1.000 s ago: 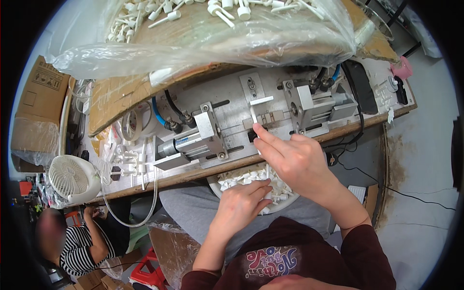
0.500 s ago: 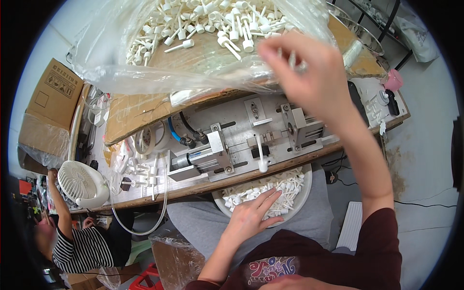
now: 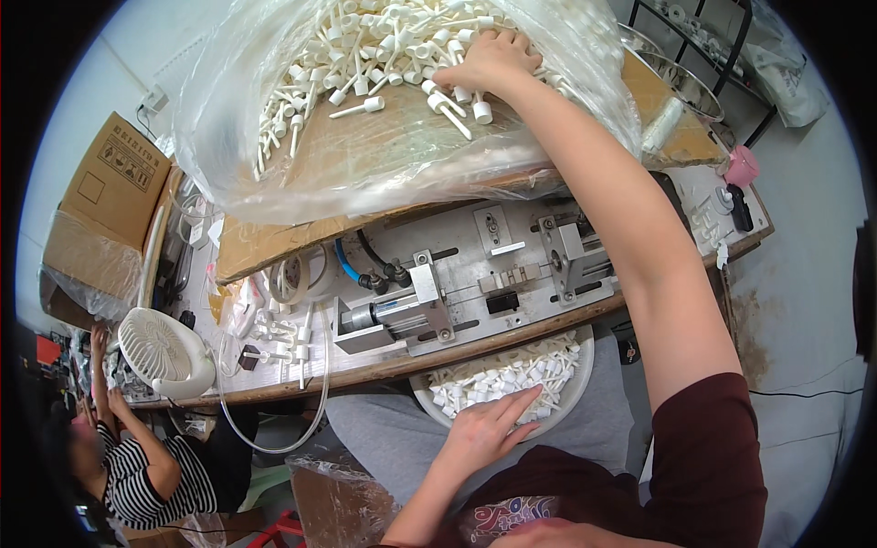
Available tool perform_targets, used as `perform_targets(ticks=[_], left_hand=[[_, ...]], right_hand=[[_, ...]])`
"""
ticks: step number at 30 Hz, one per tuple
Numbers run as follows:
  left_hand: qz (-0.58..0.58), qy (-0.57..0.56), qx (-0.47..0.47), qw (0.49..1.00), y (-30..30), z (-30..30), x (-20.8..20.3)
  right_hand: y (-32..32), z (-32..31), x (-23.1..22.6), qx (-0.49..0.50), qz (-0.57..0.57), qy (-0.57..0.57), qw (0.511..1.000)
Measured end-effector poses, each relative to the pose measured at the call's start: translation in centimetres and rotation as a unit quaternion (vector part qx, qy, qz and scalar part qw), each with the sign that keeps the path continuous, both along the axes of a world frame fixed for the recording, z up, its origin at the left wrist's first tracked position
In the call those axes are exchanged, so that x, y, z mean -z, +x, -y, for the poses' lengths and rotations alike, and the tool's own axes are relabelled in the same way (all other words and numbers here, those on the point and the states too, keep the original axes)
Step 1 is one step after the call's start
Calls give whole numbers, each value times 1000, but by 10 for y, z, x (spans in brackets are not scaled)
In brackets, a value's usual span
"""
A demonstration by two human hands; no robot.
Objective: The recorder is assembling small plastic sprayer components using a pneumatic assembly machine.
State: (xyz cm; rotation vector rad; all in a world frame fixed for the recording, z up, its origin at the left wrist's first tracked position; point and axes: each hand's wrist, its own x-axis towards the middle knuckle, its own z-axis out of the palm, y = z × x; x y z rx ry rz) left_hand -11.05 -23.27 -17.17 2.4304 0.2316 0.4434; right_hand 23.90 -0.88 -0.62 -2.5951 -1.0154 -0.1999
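My right hand [image 3: 493,62] reaches far forward into a heap of white plastic scoops [image 3: 393,46] with long handles. Its fingers are apart and touch the scoops; none is visibly gripped. The heap lies in a clear plastic bag [image 3: 301,196] spread over cardboard. Low in front of me, my left hand [image 3: 484,429] rests open, fingers stretched, at the near edge of a white bowl [image 3: 586,365] on my lap. More white scoops [image 3: 502,384] fill that bowl. Between the hands, a metal fixture with two clamp units [image 3: 507,279] is mounted on the bench, with no scoop showing in it.
Left of the fixture lie a clear hose [image 3: 322,402], a tape roll [image 3: 290,279] and several white parts. A white fan [image 3: 164,352] stands at the bench's left end, near an open carton [image 3: 100,196]. A co-worker in a striped top [image 3: 155,479] sits at far left. A pink cup [image 3: 742,166] is at right.
My right hand has moved forward from above the bench into the heap. The scoop that stood in the fixture is gone from there. My left hand stays by the bowl.
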Motion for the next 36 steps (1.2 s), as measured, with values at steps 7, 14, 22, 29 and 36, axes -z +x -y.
perform_targets(ticks=[7,14,22,29,36], left_hand=[[4,-2,-14,1000,0,4,11],[12,-6,-15,1000,-2,7,16],[12,-10,-13,1000,-4,6,23],[-15,-4,-16,1000,-5,7,26],[0,10,-35,999,-8,6,48]], right_hand=[[3,5,-3,0,-33,-23,999],[4,25,-4,-85,-32,-30,995],[-16,62,-13,-263,-46,-42,963],[-30,68,-23,-376,-1,-72,924],[1,71,-16,-375,4,4,927]])
